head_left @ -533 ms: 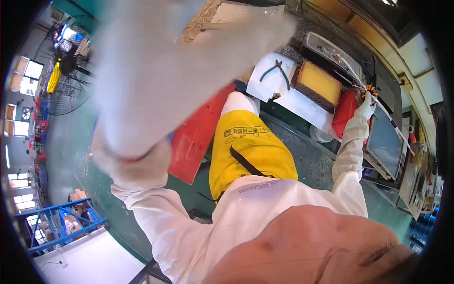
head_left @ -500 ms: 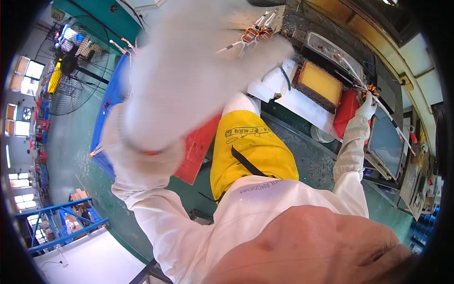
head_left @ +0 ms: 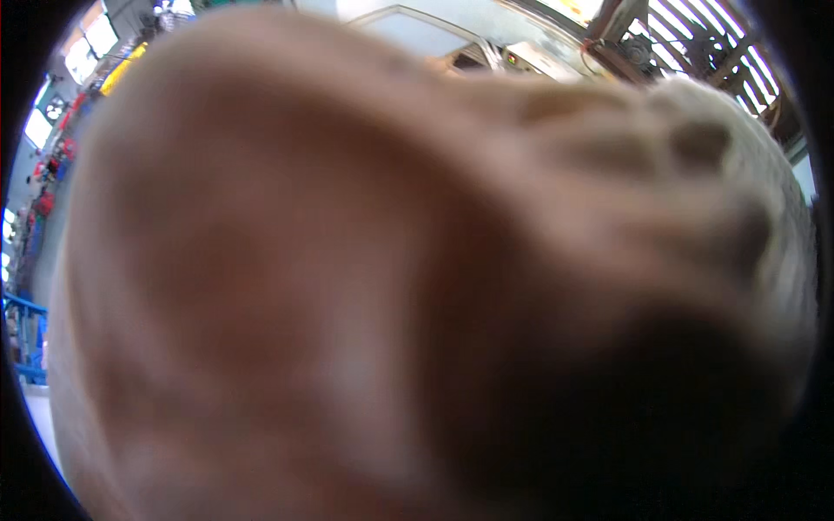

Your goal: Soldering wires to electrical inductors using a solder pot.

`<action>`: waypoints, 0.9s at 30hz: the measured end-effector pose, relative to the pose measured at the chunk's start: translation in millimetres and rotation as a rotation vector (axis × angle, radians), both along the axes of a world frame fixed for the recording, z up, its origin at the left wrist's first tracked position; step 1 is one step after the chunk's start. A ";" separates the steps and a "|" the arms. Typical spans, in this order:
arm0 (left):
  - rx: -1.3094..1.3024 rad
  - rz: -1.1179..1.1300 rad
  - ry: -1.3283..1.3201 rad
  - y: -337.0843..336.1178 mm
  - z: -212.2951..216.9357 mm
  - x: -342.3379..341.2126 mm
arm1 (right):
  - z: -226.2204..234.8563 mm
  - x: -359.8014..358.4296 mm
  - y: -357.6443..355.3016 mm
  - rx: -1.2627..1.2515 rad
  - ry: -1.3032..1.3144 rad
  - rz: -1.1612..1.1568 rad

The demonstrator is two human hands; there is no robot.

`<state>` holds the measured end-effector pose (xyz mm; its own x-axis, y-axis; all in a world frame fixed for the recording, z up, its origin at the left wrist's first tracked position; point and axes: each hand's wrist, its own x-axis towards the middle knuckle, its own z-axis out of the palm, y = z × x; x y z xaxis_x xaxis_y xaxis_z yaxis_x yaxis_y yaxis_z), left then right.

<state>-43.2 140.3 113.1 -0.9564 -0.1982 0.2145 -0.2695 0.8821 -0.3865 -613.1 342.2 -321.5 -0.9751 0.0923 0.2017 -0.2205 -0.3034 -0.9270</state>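
Observation:
My left hand (head_left: 287, 260), in a pale glove, is right up against the camera and fills most of the view. It is dark and blurred, with folds of cloth showing toward the upper right. Its fingers cannot be made out, nor whether anything is in them. My right hand is out of sight, and so are the bench and the wire-wound coils, all hidden behind the glove or outside the picture.
Above the glove show a framed greyish panel (head_left: 417, 35) and a pale box with small buttons (head_left: 543, 62). Dark beams (head_left: 621, 30) cross the upper right. A blue metal frame (head_left: 30, 343) stands at the left rim, below a yellow object (head_left: 124, 69).
My left hand has come up from over the bench to the camera and now covers it. The view has tilted upward. My right hand, which held a wound coil, has gone from sight.

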 end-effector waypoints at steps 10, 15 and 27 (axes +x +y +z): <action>0.077 0.291 -0.104 30.2 12.1 -14.0 | -13.0 31.5 -7.5 0.020 -0.006 -0.072; -0.025 0.130 -0.025 18.7 -23.9 12.3 | 17.3 57.7 3.3 -0.079 -0.063 -0.069; 1.080 0.537 0.345 -164.6 -423.1 72.5 | 10.3 52.2 -6.7 0.038 -0.088 -0.044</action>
<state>29.4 -24.3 -309.9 -0.6268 -0.7754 -0.0769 -0.6355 0.4516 0.6263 -560.9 335.5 -311.2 -0.9843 0.1298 0.1197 -0.1503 -0.2597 -0.9539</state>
